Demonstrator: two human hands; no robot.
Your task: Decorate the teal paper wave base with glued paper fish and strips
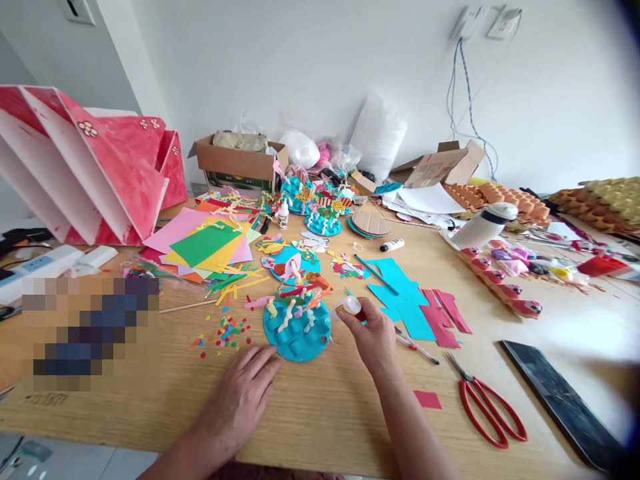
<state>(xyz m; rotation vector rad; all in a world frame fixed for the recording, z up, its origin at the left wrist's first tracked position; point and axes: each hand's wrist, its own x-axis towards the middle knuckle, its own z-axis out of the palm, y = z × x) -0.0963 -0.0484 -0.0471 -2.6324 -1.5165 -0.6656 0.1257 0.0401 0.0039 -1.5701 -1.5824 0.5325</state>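
Observation:
A round blue base (296, 337) with raised bumps stands in front of me, bearing upright twisted paper strips and colourful pieces. My left hand (249, 387) lies on the table with its fingers stretched out, the fingertips at the base's lower left edge. To the right of the base, my right hand (373, 333) pinches a small white rounded thing (352, 305) with a yellowish-brown bit beside it; its exact kind is hard to make out. Scattered paper confetti (230, 331) lies left of the base. Behind it is another blue round piece (300, 260) with paper cutouts.
Red-handled scissors (493, 407) and a black phone (560, 403) lie at the right. Beyond my right hand are blue paper sheets (395, 287) and red strips (440, 320). Coloured paper (205, 243) is stacked left, near a white bottle (283, 215). A cardboard box (240, 160) stands at the wall.

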